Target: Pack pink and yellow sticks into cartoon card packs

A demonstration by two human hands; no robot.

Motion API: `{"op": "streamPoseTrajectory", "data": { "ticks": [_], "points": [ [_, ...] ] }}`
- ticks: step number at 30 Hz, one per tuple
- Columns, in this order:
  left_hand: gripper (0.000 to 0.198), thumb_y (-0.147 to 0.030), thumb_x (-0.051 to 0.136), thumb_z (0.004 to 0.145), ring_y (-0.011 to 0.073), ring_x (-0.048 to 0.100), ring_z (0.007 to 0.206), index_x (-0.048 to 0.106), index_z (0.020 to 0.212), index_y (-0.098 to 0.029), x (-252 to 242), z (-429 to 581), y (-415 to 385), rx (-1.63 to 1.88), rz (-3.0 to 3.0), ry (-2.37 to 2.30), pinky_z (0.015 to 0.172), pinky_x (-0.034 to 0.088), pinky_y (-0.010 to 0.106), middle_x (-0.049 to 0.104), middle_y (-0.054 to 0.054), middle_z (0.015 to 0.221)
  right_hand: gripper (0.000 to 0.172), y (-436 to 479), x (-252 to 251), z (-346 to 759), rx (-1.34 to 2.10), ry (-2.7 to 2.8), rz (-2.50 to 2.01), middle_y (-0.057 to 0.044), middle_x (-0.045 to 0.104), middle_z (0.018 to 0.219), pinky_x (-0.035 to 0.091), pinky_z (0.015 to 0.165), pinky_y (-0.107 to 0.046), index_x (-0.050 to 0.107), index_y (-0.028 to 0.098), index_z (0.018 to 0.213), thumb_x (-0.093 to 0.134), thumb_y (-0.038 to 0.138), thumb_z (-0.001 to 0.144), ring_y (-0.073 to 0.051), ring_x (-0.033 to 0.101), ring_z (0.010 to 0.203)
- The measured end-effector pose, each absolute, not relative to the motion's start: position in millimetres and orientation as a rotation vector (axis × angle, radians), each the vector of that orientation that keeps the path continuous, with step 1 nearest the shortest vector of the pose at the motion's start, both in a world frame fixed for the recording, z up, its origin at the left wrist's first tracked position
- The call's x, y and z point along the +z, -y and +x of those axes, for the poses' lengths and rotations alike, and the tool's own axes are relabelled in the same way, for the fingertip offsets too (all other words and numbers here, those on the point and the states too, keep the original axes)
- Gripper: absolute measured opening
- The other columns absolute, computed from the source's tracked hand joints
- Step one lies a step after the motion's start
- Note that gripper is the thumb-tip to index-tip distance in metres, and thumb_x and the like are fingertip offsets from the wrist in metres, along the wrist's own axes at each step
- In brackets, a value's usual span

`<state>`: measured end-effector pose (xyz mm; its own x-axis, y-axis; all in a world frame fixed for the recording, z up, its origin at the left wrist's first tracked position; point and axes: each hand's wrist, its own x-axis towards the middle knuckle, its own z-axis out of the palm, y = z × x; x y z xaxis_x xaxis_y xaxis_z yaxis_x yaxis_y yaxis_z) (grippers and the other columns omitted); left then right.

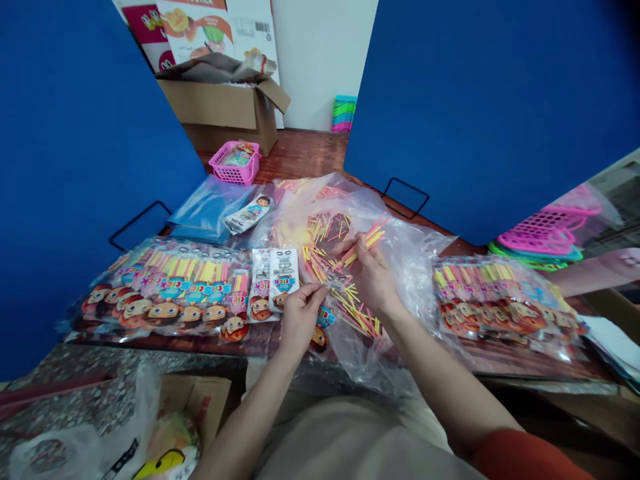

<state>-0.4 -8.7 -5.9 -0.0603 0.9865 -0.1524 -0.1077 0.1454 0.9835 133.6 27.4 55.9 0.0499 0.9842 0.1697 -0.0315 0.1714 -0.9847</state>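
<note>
Within right hand (374, 279): slim pink, yellow sticks (375, 233).

Sticks (376, 233) partly behind fingers (362, 248), blue panels (480, 120) cropped

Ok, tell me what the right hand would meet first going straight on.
The right hand would probably meet the loose pink and yellow sticks amid the clear plastic; its height above them is unclear.

The right sleeve (525, 457) is rust-red, other clothing (345, 443) beige.
</note>
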Motion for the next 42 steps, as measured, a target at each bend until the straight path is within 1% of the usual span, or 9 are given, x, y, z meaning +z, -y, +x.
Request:
{"op": "streamPoseTrajectory", "data": {
  "ticks": [8,12,16,19,23,28,33,38,42],
  "points": [
    [0.023,-0.038,0.072,0.070,0.0143,0.058,0.067,0.075,0.077,-0.016,4,14,8,1.245,0.981,-1.220,0.068,0.047,0.026,0.071,0.001,0.073,0.048,-15,40,139,1.156,1.299,-1.123,-0.003,0.069,0.103,0.043,0.094,-0.034,0.072,0.025,0.095,0.039,0.060,0.094,-0.020,0.060,0.098],
    [0.024,-0.037,0.073,0.070,0.0152,0.061,0.069,0.076,0.082,-0.016,7,17,9,1.256,0.915,-1.231,0.068,0.048,0.026,0.073,0.002,0.076,0.042,-16,32,141,1.311,1.207,-1.022,-0.004,0.071,0.104,0.044,0.096,-0.036,0.071,0.023,0.100,0.048,0.058,0.091,-0.022,0.060,0.105],
    [0.027,-0.036,0.077,0.066,0.0145,0.062,0.071,0.076,0.084,-0.016,5,19,10,1.240,0.810,-1.190,0.069,0.048,0.027,0.074,0.003,0.080,0.039,-20,35,150,1.342,1.139,-0.971,-0.005,0.072,0.105,0.047,0.092,-0.036,0.065,0.023,0.109,0.062,0.053,0.084,-0.021,0.064,0.100],
    [0.028,-0.037,0.079,0.064,0.0133,0.060,0.069,0.076,0.083,-0.016,5,22,10,1.229,0.744,-1.150,0.070,0.048,0.026,0.073,0.002,0.077,0.041,-23,43,154,1.301,1.095,-1.000,-0.006,0.072,0.104,0.050,0.086,-0.036,0.060,0.025,0.115,0.058,0.054,0.087,-0.021,0.066,0.096],
    [0.031,-0.042,0.081,0.062,0.0130,0.059,0.067,0.076,0.079,-0.016,9,24,11,1.224,0.696,-1.093,0.069,0.049,0.026,0.071,0.001,0.073,0.038,-20,49,154,1.202,1.150,-1.065,-0.004,0.071,0.100,0.049,0.089,-0.035,0.065,0.025,0.102,0.044,0.056,0.094,-0.020,0.065,0.097],
    [0.036,-0.046,0.081,0.064,0.0144,0.061,0.068,0.076,0.081,-0.015,10,22,12,1.214,0.684,-1.009,0.070,0.050,0.027,0.070,0.001,0.069,0.034,-9,48,155,1.157,1.317,-1.108,-0.002,0.071,0.095,0.045,0.092,-0.034,0.073,0.023,0.090,0.055,0.052,0.090,-0.020,0.063,0.094],
    [0.035,-0.046,0.082,0.063,0.0128,0.059,0.063,0.076,0.079,-0.015,9,20,14,1.206,0.670,-1.001,0.066,0.049,0.025,0.069,0.000,0.066,0.034,-9,54,162,1.135,1.227,-1.121,-0.003,0.073,0.096,0.047,0.092,-0.037,0.074,0.025,0.097,0.053,0.051,0.091,-0.021,0.065,0.098],
    [0.038,-0.048,0.083,0.060,0.0130,0.058,0.064,0.076,0.077,-0.015,9,16,15,1.228,0.686,-1.038,0.066,0.048,0.025,0.068,0.000,0.065,0.042,-22,54,175,0.837,1.127,-1.095,-0.006,0.072,0.101,0.051,0.089,-0.039,0.067,0.026,0.112,0.040,0.055,0.096,-0.020,0.067,0.098],
    [0.038,-0.048,0.081,0.063,0.0144,0.060,0.068,0.076,0.080,-0.015,7,13,17,1.206,0.703,-1.043,0.069,0.049,0.026,0.070,0.001,0.068,0.050,-25,47,187,0.732,1.425,-1.229,-0.009,0.071,0.113,0.048,0.097,-0.043,0.066,0.024,0.117,0.044,0.061,0.093,-0.024,0.063,0.109]
  ]
}}
